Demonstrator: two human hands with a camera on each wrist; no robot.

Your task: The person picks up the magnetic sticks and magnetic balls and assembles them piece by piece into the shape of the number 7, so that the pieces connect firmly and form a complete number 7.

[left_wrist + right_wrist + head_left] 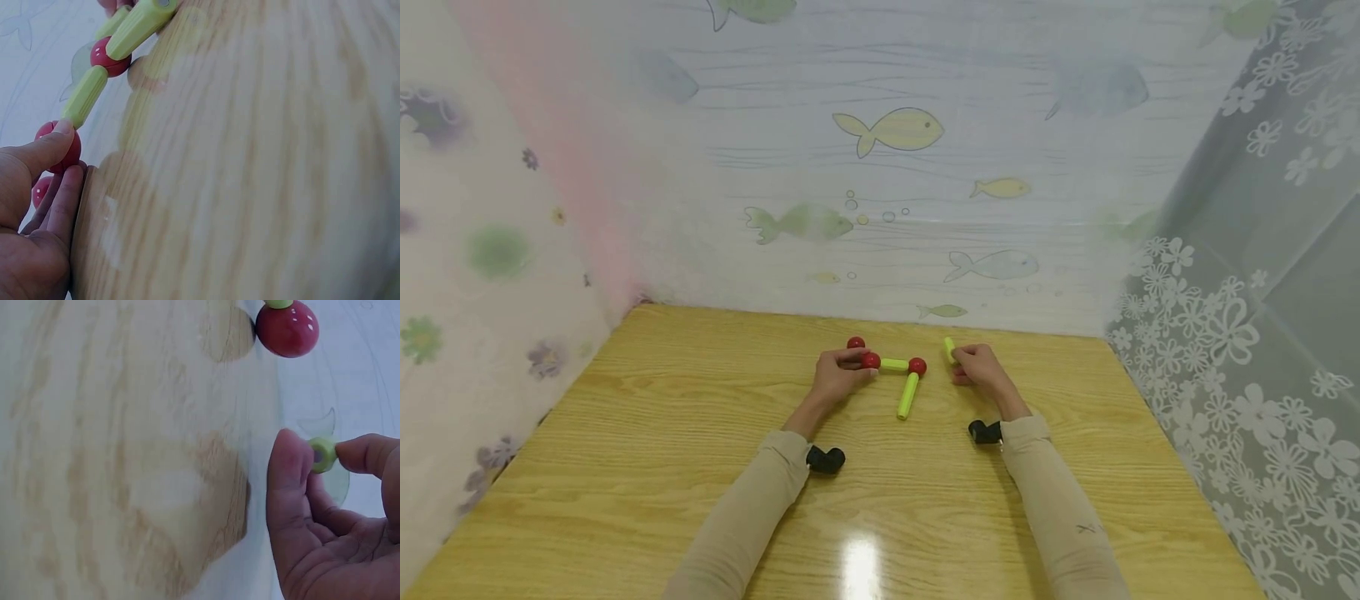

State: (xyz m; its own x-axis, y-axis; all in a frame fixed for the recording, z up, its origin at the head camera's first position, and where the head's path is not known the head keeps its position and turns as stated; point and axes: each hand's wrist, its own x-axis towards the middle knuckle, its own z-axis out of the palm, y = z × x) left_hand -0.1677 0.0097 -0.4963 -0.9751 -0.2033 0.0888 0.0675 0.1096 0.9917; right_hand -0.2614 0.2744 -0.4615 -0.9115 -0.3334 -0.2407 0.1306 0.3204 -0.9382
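Left hand (837, 377) pinches one of three glossy red balls (870, 360) between fingers; right hand (983, 368) likewise grips one of three ridged yellow-green rods (949, 345).

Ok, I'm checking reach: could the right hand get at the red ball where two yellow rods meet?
Probably yes: the right hand is near that red ball, and nothing shows between them. It pinches another yellow rod, though, which may hamper a grip.
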